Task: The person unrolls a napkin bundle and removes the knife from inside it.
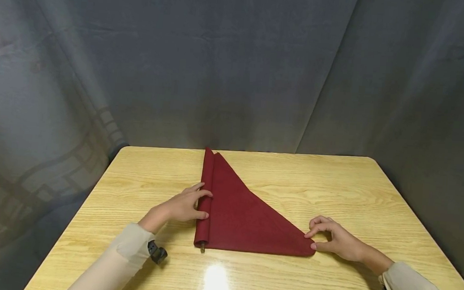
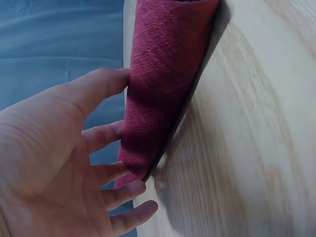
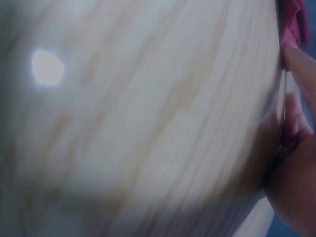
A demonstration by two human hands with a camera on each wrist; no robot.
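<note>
We see a dark red napkin (image 1: 243, 213) of matt woven cloth, its weave rough in the left wrist view. The table (image 1: 334, 188) is pale wood, smooth and glossy, with a glare at 6 o'clock. The backdrop (image 1: 237, 64) is matt grey cloth.

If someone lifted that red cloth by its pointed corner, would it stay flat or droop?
The red cloth would probably droop: it looks thin and woven, lies flat on the table, and its left edge is already wound into a soft roll under the left hand. It likely weighs little. The roll might loosen, since only fingers seem to hold it; the right hand merely pinches the corner.
</note>
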